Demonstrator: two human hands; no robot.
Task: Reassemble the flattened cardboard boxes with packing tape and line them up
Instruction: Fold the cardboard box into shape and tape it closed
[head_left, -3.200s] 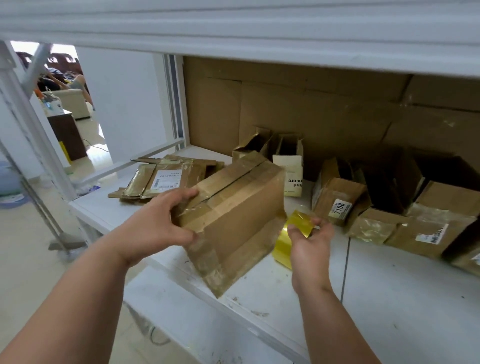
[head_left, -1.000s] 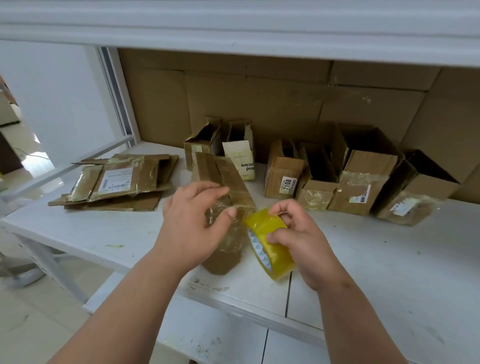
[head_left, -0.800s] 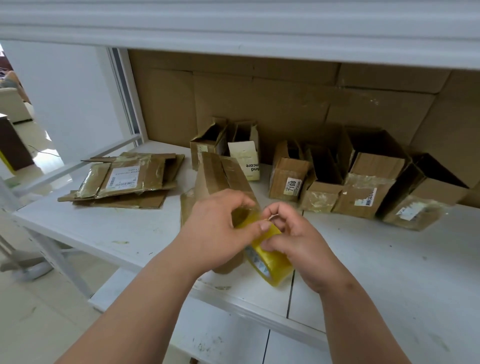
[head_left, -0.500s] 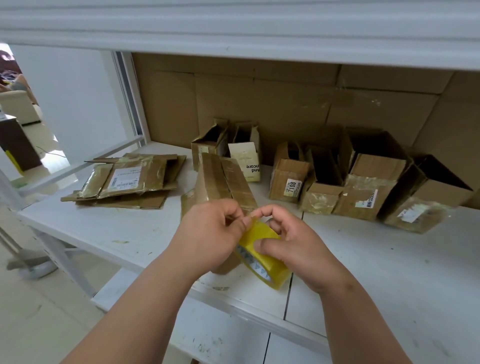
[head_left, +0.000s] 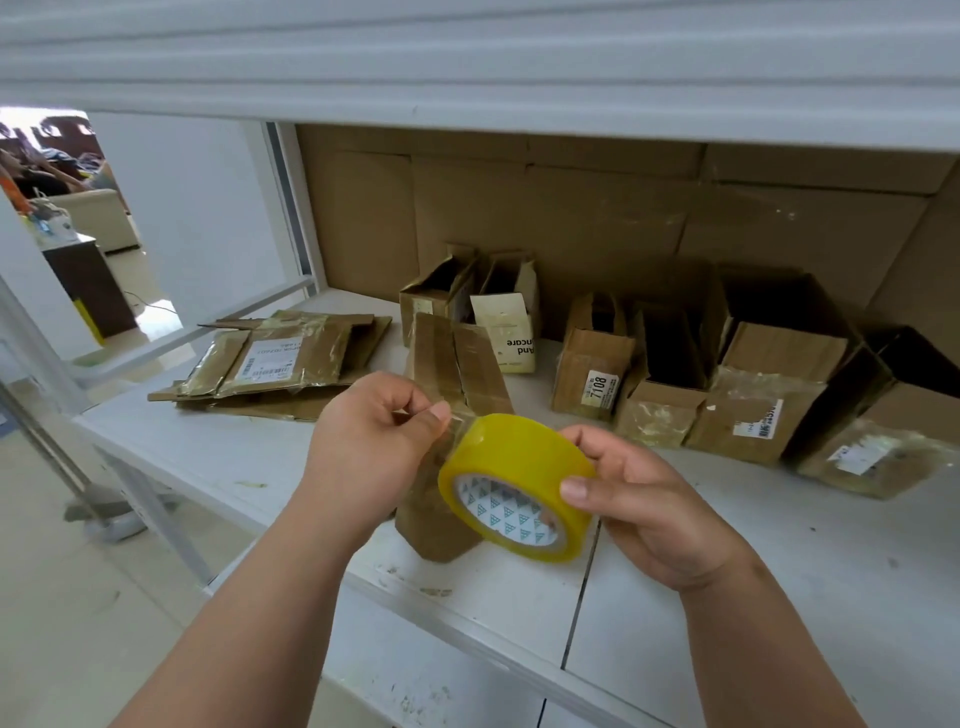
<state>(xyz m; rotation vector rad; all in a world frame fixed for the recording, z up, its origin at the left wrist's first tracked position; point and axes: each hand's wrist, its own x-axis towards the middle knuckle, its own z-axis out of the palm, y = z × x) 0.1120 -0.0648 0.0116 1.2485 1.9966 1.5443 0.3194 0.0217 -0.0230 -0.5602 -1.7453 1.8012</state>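
My right hand (head_left: 644, 499) grips a yellow roll of packing tape (head_left: 514, 486) above the white shelf (head_left: 779, 561). My left hand (head_left: 371, 449) pinches the loose end of the tape at the roll's upper left edge. Behind both hands a folded-up cardboard box (head_left: 457, 374) stands on the shelf, its lower part hidden by the roll and my left hand. A stack of flattened boxes (head_left: 280, 364) lies to the left.
Several open assembled boxes (head_left: 753, 395) stand in a row along the cardboard-lined back wall (head_left: 571, 218). An upper shelf board (head_left: 467, 62) hangs overhead. The shelf's front edge is close below my wrists; floor lies beyond at left.
The roll has turned so its printed core faces me and it sits higher. My left hand has gone from picking at the roll to pinching the tape end and pulling it left.
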